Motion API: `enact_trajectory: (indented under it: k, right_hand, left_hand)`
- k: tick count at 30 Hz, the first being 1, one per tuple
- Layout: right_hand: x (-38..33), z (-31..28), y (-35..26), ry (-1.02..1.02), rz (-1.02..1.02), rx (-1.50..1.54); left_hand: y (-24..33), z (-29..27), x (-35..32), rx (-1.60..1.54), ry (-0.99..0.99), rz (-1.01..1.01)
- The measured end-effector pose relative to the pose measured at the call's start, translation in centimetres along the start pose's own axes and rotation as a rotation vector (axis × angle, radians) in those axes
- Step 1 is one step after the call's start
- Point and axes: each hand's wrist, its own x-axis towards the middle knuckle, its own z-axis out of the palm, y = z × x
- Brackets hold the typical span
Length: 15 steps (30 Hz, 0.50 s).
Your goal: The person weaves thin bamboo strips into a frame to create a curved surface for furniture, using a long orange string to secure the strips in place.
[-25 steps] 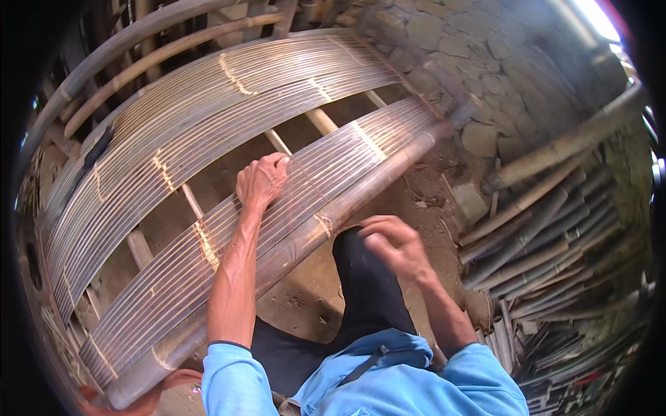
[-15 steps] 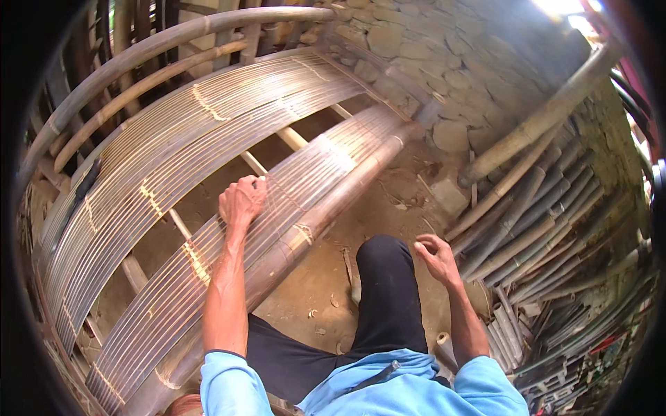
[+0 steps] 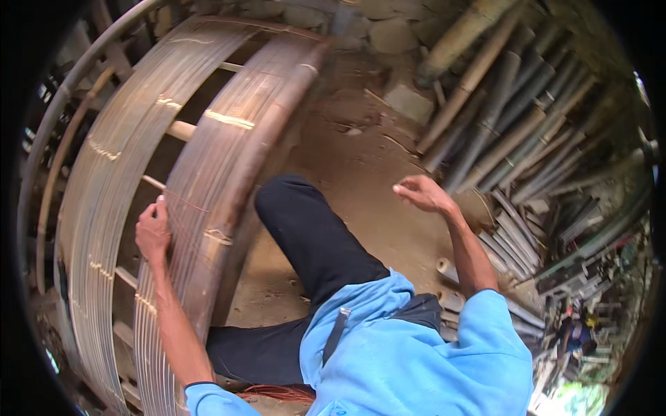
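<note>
The wearer's blue shirt [image 3: 416, 360] and black trousers [image 3: 312, 239] occupy the near area. A bundle of reddish strands [image 3: 281, 394] lies on the floor beside the shirt hem.

The left hand [image 3: 152, 232] is at the inner edge of the near slat band [image 3: 208, 149], beside the gap. Its fingers are curled and its thumb points away from the wearer. A thin reddish strand [image 3: 186, 200] crosses the band from just beside the thumb toward the outer edge. It cannot be determined whether the fingers grasp the strand.

The right hand [image 3: 424, 194] is raised above the earth floor [image 3: 340, 159], well apart from the slats, to the right of the bent knee. Its fingers are bent, with the thumb side toward the slats. It cannot be determined whether anything is grasped.

A thick pole [image 3: 246, 173] runs along the outer edge of the near slat band and carries a pale binding [image 3: 218, 237]. A pale cross-tie [image 3: 229, 120] spans the slats beyond the left hand. Across the gap, a crossbar [image 3: 182, 130] extends toward the far slat band [image 3: 125, 132]. A stack of poles [image 3: 510, 104] leans at the far right. A stone wall [image 3: 392, 35] stands at the back.
</note>
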Motion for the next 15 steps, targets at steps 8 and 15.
enact_trajectory:
  k: [8, 15]
  right_hand:
    - [14.0, 1.2, -11.2, 0.297, -0.432, 0.172]
    - [24.9, 3.8, -21.6, 0.584, -0.867, -0.151]
  left_hand:
    - [4.3, -0.9, -1.3, -0.128, 0.103, -0.029]
    - [3.1, -0.7, -2.0, -0.114, 0.346, -0.011]
